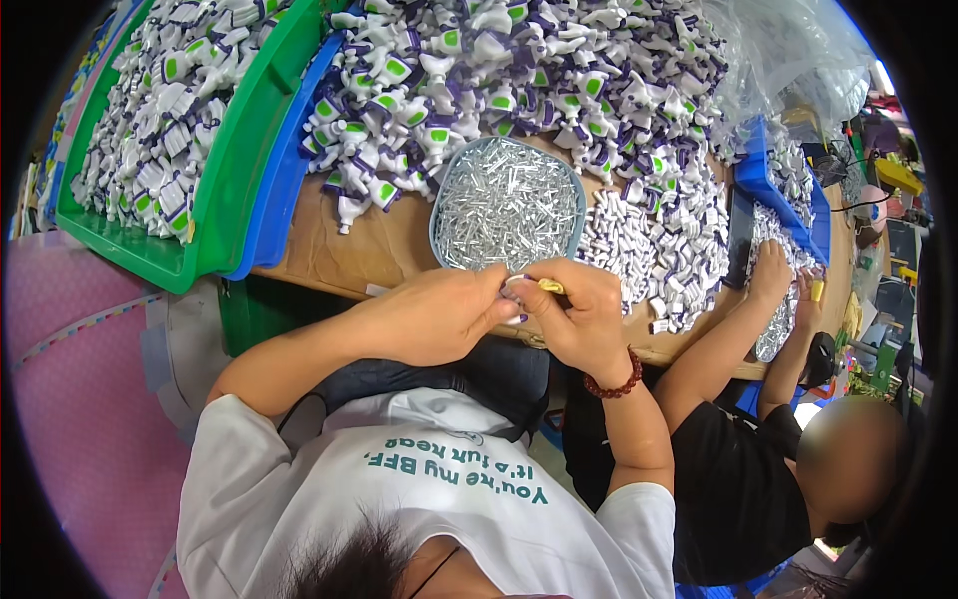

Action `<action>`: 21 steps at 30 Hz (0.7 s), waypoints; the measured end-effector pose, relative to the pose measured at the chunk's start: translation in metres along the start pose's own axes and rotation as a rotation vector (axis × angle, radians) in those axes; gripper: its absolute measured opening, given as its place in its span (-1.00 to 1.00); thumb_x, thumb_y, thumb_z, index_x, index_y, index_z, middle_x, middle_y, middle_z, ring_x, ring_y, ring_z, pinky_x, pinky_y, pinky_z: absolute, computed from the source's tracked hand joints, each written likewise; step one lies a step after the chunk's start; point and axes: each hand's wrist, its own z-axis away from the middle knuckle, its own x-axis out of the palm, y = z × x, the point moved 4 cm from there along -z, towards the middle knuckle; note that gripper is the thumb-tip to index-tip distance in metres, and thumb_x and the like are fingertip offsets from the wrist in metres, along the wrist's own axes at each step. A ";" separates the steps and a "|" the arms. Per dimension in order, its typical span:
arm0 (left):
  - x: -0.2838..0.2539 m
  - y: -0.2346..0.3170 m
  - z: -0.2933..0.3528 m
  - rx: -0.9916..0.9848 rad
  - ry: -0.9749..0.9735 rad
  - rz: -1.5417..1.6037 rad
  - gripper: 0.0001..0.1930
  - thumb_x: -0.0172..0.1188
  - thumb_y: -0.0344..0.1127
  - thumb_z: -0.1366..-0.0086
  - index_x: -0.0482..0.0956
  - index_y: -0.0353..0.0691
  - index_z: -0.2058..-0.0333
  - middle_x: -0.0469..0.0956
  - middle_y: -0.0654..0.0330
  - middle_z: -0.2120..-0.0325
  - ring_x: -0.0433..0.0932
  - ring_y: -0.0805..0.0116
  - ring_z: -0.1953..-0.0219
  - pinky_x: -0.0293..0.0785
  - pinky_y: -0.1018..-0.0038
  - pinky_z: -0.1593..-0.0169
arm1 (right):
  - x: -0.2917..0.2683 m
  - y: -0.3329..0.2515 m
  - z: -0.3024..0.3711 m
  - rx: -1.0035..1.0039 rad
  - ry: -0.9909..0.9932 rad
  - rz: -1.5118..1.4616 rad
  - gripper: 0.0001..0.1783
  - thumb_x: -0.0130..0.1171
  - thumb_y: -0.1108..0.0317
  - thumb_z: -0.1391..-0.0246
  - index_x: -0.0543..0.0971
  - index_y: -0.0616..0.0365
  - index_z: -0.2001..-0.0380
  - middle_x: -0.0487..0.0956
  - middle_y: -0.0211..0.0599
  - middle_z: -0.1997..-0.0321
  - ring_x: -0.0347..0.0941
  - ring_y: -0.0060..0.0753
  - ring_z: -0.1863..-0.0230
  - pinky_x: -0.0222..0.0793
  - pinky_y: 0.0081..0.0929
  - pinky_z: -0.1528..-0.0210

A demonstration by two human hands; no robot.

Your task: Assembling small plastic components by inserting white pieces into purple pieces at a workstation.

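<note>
Dark hair (349, 567) shows nearest; beyond a white T-shirt (399, 509), left hand (431, 314) and right hand (587, 317) together pinch a small white-and-purple piece (516, 318) near the tub (437, 222) of silver pins (511, 200).

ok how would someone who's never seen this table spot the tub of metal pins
On the brown table, find the big loose heap of white and purple pieces. Between it and the person's left hand sits a round-cornered grey-blue tub. Loose, shiny silver pins fill it, unlike the small white pieces heaped beside it.
</note>
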 end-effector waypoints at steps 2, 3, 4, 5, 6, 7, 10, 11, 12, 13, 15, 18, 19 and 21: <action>0.001 -0.005 -0.002 0.017 0.052 0.055 -0.74 -0.17 -0.23 -0.34 0.26 -0.36 0.25 0.45 -0.10 0.51 0.46 -0.09 0.43 0.33 0.18 0.36 | 0.004 0.004 -0.001 0.080 -0.015 -0.041 -0.93 0.19 0.46 0.06 0.55 0.24 0.47 0.52 -0.23 0.62 0.46 -0.37 0.65 0.31 -0.56 0.60; 0.002 -0.008 -0.004 0.019 0.100 0.108 -0.73 -0.17 -0.21 -0.34 0.27 -0.36 0.26 0.45 -0.09 0.51 0.47 -0.05 0.44 0.34 0.20 0.36 | 0.005 0.007 -0.001 0.120 -0.022 -0.059 -0.93 0.18 0.46 0.05 0.55 0.24 0.47 0.52 -0.23 0.61 0.46 -0.38 0.64 0.31 -0.56 0.60; 0.001 -0.009 -0.005 0.020 0.148 0.162 -0.72 -0.17 -0.20 -0.35 0.28 -0.37 0.27 0.45 -0.07 0.51 0.47 -0.01 0.45 0.35 0.22 0.36 | 0.005 0.009 -0.001 0.128 -0.025 -0.114 -0.87 0.15 0.49 0.02 0.55 0.24 0.35 0.53 -0.25 0.58 0.47 -0.43 0.61 0.34 -0.58 0.53; 0.000 -0.011 -0.005 -0.031 0.163 0.319 -0.72 -0.17 -0.20 -0.35 0.29 -0.35 0.25 0.45 0.00 0.52 0.46 0.11 0.47 0.35 0.28 0.38 | 0.002 0.009 -0.002 0.122 0.025 -0.143 -0.83 0.13 0.49 0.01 0.53 0.23 0.28 0.54 -0.26 0.57 0.47 -0.45 0.60 0.35 -0.59 0.50; -0.006 -0.007 -0.004 -0.085 0.180 0.475 -0.73 -0.18 -0.19 -0.36 0.30 -0.33 0.23 0.45 0.08 0.52 0.45 0.23 0.49 0.35 0.34 0.39 | 0.000 0.009 -0.002 0.115 0.072 -0.175 -0.78 0.12 0.50 0.00 0.52 0.22 0.22 0.54 -0.28 0.57 0.47 -0.47 0.58 0.35 -0.59 0.47; -0.009 -0.006 -0.004 -0.140 0.196 0.632 -0.73 -0.18 -0.19 -0.36 0.31 -0.32 0.21 0.44 0.16 0.53 0.45 0.34 0.51 0.34 0.39 0.41 | -0.006 0.011 -0.001 0.110 0.055 -0.152 -0.68 0.11 0.51 -0.01 0.46 0.20 0.09 0.54 -0.29 0.56 0.46 -0.50 0.57 0.36 -0.59 0.43; -0.010 -0.014 -0.004 -0.141 0.128 0.971 -0.72 -0.23 -0.14 -0.38 0.33 -0.24 0.21 0.34 0.35 0.61 0.24 0.65 0.61 0.14 0.69 0.57 | -0.009 0.010 0.003 0.170 -0.025 -0.221 -0.53 0.10 0.51 -0.03 0.37 0.21 -0.06 0.57 -0.30 0.53 0.45 -0.55 0.56 0.36 -0.59 0.40; -0.011 -0.014 -0.005 -0.118 0.091 1.100 -0.71 -0.24 -0.13 -0.39 0.34 -0.22 0.22 0.32 0.36 0.64 0.21 0.67 0.65 0.09 0.74 0.61 | -0.009 0.008 0.004 0.203 -0.056 -0.267 -0.51 0.10 0.50 -0.03 0.35 0.22 -0.08 0.58 -0.30 0.52 0.45 -0.56 0.55 0.36 -0.58 0.40; -0.008 -0.013 -0.006 -0.165 0.114 1.082 -0.63 -0.29 -0.04 -0.39 0.35 -0.22 0.24 0.27 0.39 0.69 0.17 0.68 0.68 0.01 0.74 0.64 | -0.006 0.006 0.006 0.237 -0.132 -0.262 -0.45 0.13 0.48 -0.01 0.30 0.23 -0.12 0.58 -0.27 0.51 0.47 -0.59 0.52 0.36 -0.61 0.39; -0.007 -0.012 -0.006 -0.156 0.107 1.048 -0.63 -0.27 -0.04 -0.39 0.36 -0.22 0.23 0.28 0.39 0.66 0.18 0.67 0.66 0.05 0.73 0.61 | -0.004 0.005 0.006 0.215 -0.156 -0.252 -0.43 0.15 0.46 -0.01 0.29 0.23 -0.13 0.59 -0.26 0.51 0.48 -0.59 0.50 0.36 -0.62 0.38; -0.004 -0.011 -0.007 -0.140 0.096 0.977 -0.64 -0.22 -0.04 -0.38 0.39 -0.22 0.22 0.29 0.38 0.61 0.20 0.67 0.61 0.13 0.71 0.56 | 0.001 0.002 0.006 0.167 -0.207 -0.237 -0.40 0.17 0.44 0.00 0.27 0.22 -0.14 0.59 -0.23 0.51 0.51 -0.59 0.47 0.37 -0.65 0.35; -0.001 -0.002 -0.008 -0.107 0.149 0.829 -0.61 -0.24 -0.03 -0.38 0.39 -0.25 0.20 0.33 0.38 0.60 0.25 0.65 0.60 0.18 0.69 0.54 | 0.005 0.003 0.006 0.119 -0.189 -0.260 -0.36 0.21 0.43 0.03 0.26 0.19 -0.15 0.60 -0.18 0.45 0.51 -0.57 0.48 0.37 -0.65 0.35; -0.003 0.001 -0.007 -0.107 0.132 0.789 -0.60 -0.25 -0.04 -0.38 0.39 -0.27 0.20 0.35 0.35 0.59 0.28 0.62 0.59 0.21 0.65 0.52 | 0.005 0.003 0.006 0.097 -0.174 -0.273 -0.36 0.21 0.42 0.03 0.27 0.19 -0.15 0.61 -0.17 0.44 0.51 -0.57 0.47 0.37 -0.64 0.35; -0.008 0.006 -0.004 -0.107 0.101 0.711 -0.59 -0.26 -0.04 -0.39 0.39 -0.30 0.20 0.38 0.31 0.58 0.33 0.55 0.57 0.27 0.58 0.49 | 0.004 0.002 0.006 0.157 -0.217 -0.314 -0.36 0.23 0.41 0.05 0.28 0.18 -0.14 0.61 -0.17 0.40 0.53 -0.56 0.44 0.38 -0.64 0.35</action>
